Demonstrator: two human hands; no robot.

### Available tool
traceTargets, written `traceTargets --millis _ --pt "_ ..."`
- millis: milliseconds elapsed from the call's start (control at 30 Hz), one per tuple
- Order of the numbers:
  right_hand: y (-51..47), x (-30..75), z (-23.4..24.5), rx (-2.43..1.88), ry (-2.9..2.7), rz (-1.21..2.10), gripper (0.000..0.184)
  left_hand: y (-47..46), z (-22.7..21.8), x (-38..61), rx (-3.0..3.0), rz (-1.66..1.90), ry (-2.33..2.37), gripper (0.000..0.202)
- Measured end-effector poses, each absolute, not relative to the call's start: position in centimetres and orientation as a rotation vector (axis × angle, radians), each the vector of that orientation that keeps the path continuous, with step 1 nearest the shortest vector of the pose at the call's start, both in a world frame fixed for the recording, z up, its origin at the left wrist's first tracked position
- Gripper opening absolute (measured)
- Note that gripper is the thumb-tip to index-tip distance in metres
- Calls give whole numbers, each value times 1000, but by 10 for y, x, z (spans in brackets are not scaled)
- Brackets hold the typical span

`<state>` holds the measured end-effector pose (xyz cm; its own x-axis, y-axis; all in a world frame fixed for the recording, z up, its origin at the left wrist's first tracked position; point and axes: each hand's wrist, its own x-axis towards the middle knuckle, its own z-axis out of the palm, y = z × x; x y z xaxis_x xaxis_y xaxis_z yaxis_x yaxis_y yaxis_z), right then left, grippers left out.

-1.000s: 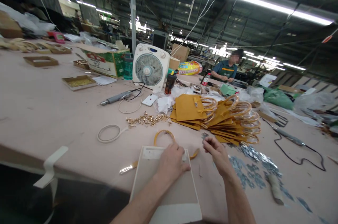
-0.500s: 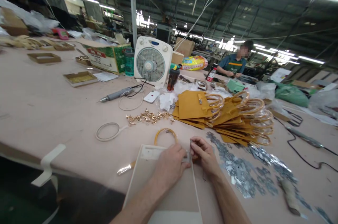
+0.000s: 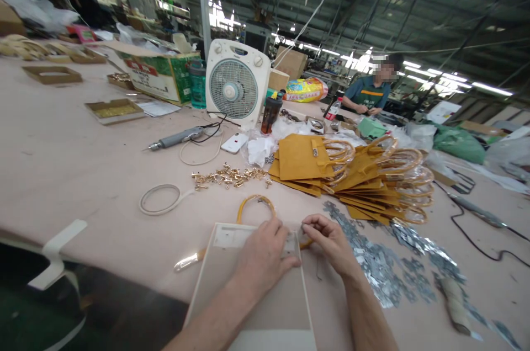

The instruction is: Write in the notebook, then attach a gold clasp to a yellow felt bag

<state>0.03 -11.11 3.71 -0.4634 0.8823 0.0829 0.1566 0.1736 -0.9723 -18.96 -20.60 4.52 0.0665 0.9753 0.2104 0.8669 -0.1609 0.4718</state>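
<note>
A beige bag panel [image 3: 248,307] with pale edges lies before me at the table's front edge. Yellow handle loops [image 3: 256,199] stick out from beneath its far end. My left hand [image 3: 269,251] lies across the panel's far right corner, fingers curled over the far edge and thumb pressed down beside a small greyish strip [image 3: 292,243]. Just off the panel's right edge, my right hand [image 3: 329,238] pinches thumb and forefinger together; what sits between them is too small to name. Right of it spreads a heap of flat silver metal plates [image 3: 379,265].
Yellow bag panels with wrapped handles [image 3: 304,158] are stacked beyond my hands. Gold fittings [image 3: 227,175], a tape roll [image 3: 159,199], a grey electric screwdriver [image 3: 176,138], a phone [image 3: 234,143] and a box fan [image 3: 236,86] lie farther back. A co-worker [image 3: 370,91] sits across.
The view has shifted slightly. My right hand has moved a little away from the panel's edge, still pinching. My left hand keeps its place on the panel.
</note>
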Motion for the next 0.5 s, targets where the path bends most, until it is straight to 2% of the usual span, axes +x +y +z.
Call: traceTargets --millis 100,500 --pt "-112 6 41 -925 -1863 1448 27 -205 45 -189 2102 718 1882 55" --pt "-122 -12 45 -896 -2130 1242 16 -204 46 -190 2074 749 1864 44"
